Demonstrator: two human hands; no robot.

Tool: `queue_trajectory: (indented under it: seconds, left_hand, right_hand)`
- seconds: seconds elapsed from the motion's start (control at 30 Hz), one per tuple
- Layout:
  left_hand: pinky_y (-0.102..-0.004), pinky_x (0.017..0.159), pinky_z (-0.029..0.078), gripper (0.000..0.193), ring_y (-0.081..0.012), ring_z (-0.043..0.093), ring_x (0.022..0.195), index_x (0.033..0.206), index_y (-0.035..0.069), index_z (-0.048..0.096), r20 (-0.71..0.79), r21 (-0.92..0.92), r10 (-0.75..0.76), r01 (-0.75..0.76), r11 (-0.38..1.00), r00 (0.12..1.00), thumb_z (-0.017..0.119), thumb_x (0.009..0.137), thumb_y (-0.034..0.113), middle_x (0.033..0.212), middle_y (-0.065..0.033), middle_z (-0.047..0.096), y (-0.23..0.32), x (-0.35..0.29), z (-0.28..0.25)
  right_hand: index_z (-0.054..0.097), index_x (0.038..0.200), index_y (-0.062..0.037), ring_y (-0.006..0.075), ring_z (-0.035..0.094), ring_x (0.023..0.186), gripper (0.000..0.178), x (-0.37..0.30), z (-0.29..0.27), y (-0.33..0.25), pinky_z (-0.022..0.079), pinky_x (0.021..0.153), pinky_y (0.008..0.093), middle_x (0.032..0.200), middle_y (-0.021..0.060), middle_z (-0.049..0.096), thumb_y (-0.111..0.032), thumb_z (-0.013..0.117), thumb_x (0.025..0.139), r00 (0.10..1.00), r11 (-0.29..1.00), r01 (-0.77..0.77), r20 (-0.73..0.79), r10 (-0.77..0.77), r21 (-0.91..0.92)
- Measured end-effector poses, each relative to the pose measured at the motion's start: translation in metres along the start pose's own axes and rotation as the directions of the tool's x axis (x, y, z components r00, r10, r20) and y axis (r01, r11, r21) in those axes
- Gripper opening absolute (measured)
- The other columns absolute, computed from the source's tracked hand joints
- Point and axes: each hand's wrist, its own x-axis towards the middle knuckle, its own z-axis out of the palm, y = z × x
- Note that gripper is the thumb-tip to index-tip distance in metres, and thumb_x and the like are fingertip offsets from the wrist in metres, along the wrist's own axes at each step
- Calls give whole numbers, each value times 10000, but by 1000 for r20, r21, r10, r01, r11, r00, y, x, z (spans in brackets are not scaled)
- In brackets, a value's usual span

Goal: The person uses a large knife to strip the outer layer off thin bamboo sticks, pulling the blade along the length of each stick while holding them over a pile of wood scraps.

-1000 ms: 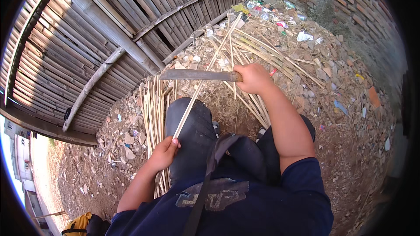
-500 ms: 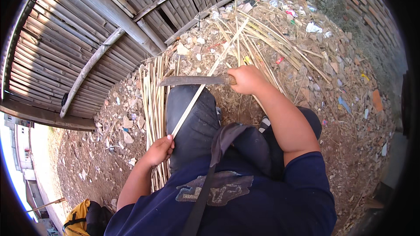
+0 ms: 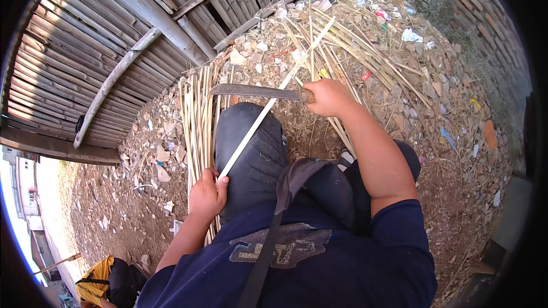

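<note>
My left hand (image 3: 208, 194) is closed on the near end of a long pale bamboo strip (image 3: 251, 130), which slants up and away to the right across my knee. A machete (image 3: 257, 92) with a dark, worn blade is gripped by its wooden handle in my right hand (image 3: 330, 98). The blade points left and lies across the strip, over my left knee (image 3: 251, 117). Beside that leg, on its left, a bundle of split bamboo strips (image 3: 197, 120) lies on the ground, partly behind my left hand.
More bamboo strips (image 3: 359, 51) lie scattered ahead on rubble and litter. A bamboo-slat wall (image 3: 74, 57) stands at left, a brick wall (image 3: 485, 11) at far right. At lower left is a person in yellow (image 3: 94, 282). Orange brick (image 3: 490, 135) lies at right.
The machete has shifted slightly up and to the right, its tip now raised higher. My left hand has risen a little with the strip, whose broader face now shows.
</note>
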Motion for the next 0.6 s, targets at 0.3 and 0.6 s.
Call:
queue_trajectory:
  seconds: [0.3,0.6]
  left_hand:
    - [-596,602,489,387,-501,640,672,976,46,502,201,-7,19,-18,1000,979,512,1044,427,686,-259,631,-17,8,2]
    - [-594,624,485,382,-522,620,684,958,31,510,199,-57,120,-111,992,973,473,1066,396,699,-271,627,-31,18,7]
  right_hand:
    - [715,1177,-137,380,694,982,434,1,1,20,556,866,481,1013,193,729,-212,708,750,977,981,-124,-153,147,148]
    - [715,1180,-167,363,697,997,412,8,11,33,563,872,480,1033,168,732,-223,710,772,980,987,-129,-142,142,99]
